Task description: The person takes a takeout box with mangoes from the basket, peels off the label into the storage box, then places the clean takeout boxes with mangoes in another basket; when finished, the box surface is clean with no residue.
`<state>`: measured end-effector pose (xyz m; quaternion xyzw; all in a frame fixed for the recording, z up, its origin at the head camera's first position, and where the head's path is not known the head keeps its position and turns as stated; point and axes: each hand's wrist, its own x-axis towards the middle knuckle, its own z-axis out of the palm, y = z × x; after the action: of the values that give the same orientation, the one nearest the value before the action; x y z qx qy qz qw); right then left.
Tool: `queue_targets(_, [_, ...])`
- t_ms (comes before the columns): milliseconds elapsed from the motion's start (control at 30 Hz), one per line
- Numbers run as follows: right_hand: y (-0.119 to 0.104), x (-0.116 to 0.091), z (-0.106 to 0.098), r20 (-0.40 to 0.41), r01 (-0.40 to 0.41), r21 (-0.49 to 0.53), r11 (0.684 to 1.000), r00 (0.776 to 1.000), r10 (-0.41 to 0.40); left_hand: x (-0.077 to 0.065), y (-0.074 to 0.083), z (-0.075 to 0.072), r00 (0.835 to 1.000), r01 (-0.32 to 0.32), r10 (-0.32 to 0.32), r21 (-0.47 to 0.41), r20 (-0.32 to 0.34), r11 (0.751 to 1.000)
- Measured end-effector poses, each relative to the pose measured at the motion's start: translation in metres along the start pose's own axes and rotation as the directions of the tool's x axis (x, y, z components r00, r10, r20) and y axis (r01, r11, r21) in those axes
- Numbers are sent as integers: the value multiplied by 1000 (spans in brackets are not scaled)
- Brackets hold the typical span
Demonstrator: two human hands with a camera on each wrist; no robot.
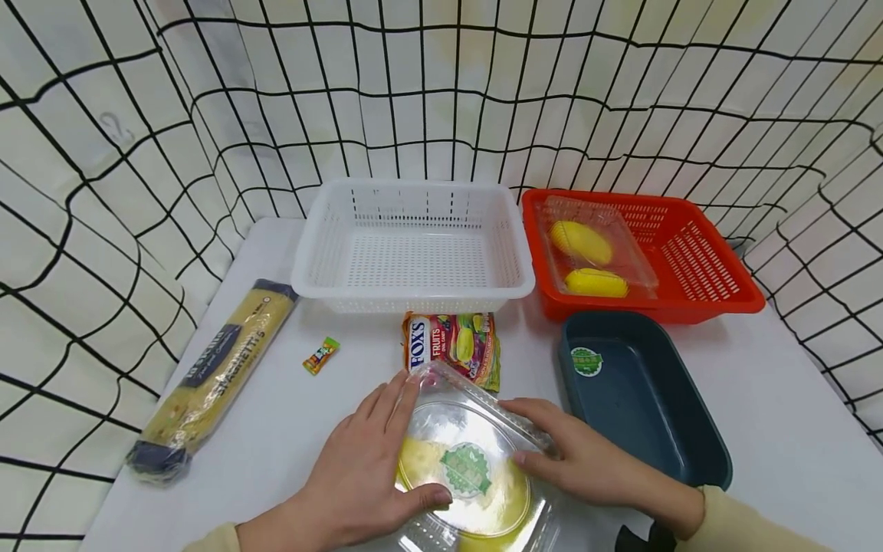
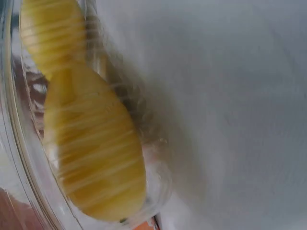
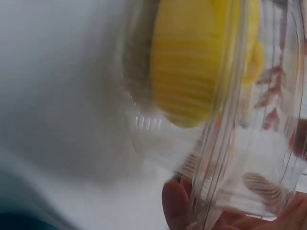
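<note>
A clear plastic clamshell box (image 1: pixel 497 429) with a green and white label lies at the front middle. Yellow fruits (image 2: pixel 98 148) that look like mangoes show through its ribbed side in the left wrist view, and another yellow fruit (image 3: pixel 184 62) shows in the right wrist view. My left hand (image 1: pixel 366 468) rests on the box's left side, fingers straight and thumb over the lid. At the right edge, my right hand (image 1: pixel 572 452) pinches the rim; a fingertip (image 3: pixel 175 201) shows at it. Behind the box, a Fox's candy bag (image 1: pixel 451 341) is partly covered.
A white basket (image 1: pixel 414 291) stands at the back, beside a red basket (image 1: pixel 717 299) holding another clear box (image 1: pixel 631 245) of yellow items. A dark teal tray (image 1: pixel 641 399) sits right. Left lie a spaghetti pack (image 1: pixel 221 376) and a small wrapped candy (image 1: pixel 321 356). Black wire mesh (image 1: pixel 455 92) surrounds the table.
</note>
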<state>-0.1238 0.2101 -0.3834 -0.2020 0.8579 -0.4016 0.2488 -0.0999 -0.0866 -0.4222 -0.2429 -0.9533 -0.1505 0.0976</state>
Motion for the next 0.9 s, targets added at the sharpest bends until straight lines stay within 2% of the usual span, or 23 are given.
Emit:
queue_targets(200, [-7,-4,10,-84,-70,-148,987,995,58,-2,7,0,997,74,-74,8,2,997])
queue_targets(267, [-9,-7,14,-108,-67,-207,976,993,45,-2,9,0,996,89,-89,16,4,996])
queue_targets(433, [-12,-13,26,-157,-38,-407,913,987,-29,-2,13,0,991,129,-129,24,26,991])
queue_targets(500, [-14,-14,30,-166,-51,-467,883,986,-32,-3,14,1,990,137,-137,23,21,990])
queue_targets(567, [-15,-15,33,-166,-66,-490,869,986,-19,-3,15,2,990,141,-141,21,10,990])
queue_targets(733, [-16,-18,41,-148,-91,-492,866,989,20,-5,17,3,989,146,-145,29,-31,989])
queue_targets(900, [-16,-17,44,-144,-92,-512,854,989,21,-6,19,4,986,165,-165,21,-15,986])
